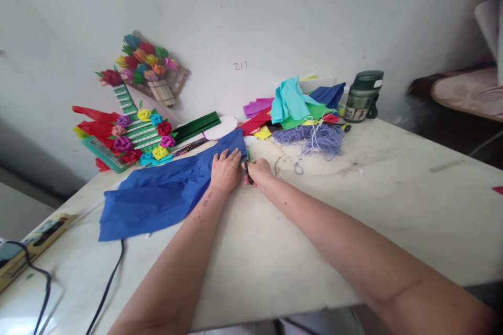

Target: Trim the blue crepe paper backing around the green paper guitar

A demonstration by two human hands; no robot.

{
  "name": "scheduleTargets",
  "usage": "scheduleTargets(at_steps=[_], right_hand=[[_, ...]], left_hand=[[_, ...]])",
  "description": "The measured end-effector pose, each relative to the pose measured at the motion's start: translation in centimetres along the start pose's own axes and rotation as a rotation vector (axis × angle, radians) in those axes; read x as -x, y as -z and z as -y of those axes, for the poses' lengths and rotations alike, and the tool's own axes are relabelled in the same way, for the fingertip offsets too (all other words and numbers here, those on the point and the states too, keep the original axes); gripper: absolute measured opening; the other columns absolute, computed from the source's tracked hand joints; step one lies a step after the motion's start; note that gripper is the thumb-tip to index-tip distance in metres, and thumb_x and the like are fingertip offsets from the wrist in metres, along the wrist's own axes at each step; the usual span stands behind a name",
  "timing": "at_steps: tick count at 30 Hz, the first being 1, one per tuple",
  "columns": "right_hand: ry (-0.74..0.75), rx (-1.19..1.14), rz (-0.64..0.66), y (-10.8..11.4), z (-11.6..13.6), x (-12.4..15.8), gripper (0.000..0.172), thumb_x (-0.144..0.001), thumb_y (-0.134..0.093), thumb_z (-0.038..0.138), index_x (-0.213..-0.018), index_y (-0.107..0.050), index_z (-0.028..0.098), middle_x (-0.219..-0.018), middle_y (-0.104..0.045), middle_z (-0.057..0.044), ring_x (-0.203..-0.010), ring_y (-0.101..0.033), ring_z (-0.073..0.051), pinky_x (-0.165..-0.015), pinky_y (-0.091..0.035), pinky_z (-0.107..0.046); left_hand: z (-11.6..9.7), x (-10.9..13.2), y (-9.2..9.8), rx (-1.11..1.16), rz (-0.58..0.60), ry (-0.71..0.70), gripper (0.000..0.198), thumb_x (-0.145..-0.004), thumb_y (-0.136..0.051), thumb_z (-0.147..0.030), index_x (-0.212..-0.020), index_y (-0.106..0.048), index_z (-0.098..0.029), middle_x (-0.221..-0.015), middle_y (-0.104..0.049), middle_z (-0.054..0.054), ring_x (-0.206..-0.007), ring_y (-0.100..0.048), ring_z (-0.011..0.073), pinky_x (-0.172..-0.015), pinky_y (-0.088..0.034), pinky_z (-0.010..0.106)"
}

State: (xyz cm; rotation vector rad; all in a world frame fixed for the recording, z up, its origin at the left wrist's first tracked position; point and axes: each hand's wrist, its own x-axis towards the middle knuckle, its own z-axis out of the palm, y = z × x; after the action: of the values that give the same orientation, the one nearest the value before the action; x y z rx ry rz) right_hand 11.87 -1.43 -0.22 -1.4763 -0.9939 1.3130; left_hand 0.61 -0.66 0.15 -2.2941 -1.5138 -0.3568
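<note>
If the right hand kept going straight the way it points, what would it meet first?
Probably the left hand, flat on the blue paper just beyond the right hand and its dark tool.

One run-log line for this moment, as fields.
left hand flat on blue paper | right hand gripping small dark tool beside paper

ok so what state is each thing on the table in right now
blue tissue paper sheet: spread out, creased, left hand pressing on it
right hand: closed around a small dark tool
dark green plastic bottle: upright, lid on
purple yarn bundle: loose tangle
</note>
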Motion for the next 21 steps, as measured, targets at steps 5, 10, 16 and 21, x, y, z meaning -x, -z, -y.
scheduleTargets(at_steps=[5, 10, 16, 21], right_hand=[[0.046, 0.008, -0.046, -0.3, -0.4, -0.4, 0.02, -0.076, -0.06, 0.02, -0.058, -0.054, 0.014, -0.031, -0.045, 0.004, -0.024, -0.047, -0.011, -0.027, -0.034, -0.018], [0.015, 0.023, -0.027, 0.0, -0.1, -0.2, 0.018, -0.075, -0.06, 0.019, -0.059, -0.054, 0.013, -0.032, -0.046, 0.003, -0.026, -0.048, -0.011, -0.028, -0.036, -0.018], [-0.02, 0.038, 0.026, 0.6, 0.6, 0.0, 0.017, -0.075, -0.061, 0.02, -0.061, -0.055, 0.012, -0.032, -0.047, 0.001, -0.028, -0.049, -0.012, -0.025, -0.026, -0.018], [0.006, -0.036, 0.036, 0.9, 0.8, 0.0, 0.016, -0.075, -0.06, 0.017, -0.062, -0.054, 0.013, -0.03, -0.043, 0.005, -0.027, -0.045, -0.01, -0.028, -0.03, -0.018]], left_hand=[[0.0, 0.0, 0.1, -0.006, 0.006, 0.015, 0.047, -0.083, -0.041, -0.024, -0.129, -0.053, -0.023, -0.139, -0.047, 0.002, -0.127, -0.039, 0.0275, -0.103, -0.028, 0.046], [0.2, 0.1, -0.2, 0.002, -0.024, 0.011, 0.046, -0.083, -0.043, -0.025, -0.128, -0.054, -0.022, -0.137, -0.049, 0.004, -0.126, -0.041, 0.0284, -0.103, -0.029, 0.048], [0.3, 0.3, -0.4, 0.013, -0.082, -0.002, 0.044, -0.083, -0.045, -0.024, -0.125, -0.057, -0.021, -0.133, -0.053, 0.004, -0.123, -0.044, 0.0294, -0.101, -0.033, 0.049], [0.3, 0.5, -0.3, 0.03, -0.109, -0.013, 0.043, -0.081, -0.047, -0.022, -0.123, -0.059, -0.022, -0.131, -0.055, 0.004, -0.122, -0.046, 0.0295, -0.099, -0.034, 0.049]])
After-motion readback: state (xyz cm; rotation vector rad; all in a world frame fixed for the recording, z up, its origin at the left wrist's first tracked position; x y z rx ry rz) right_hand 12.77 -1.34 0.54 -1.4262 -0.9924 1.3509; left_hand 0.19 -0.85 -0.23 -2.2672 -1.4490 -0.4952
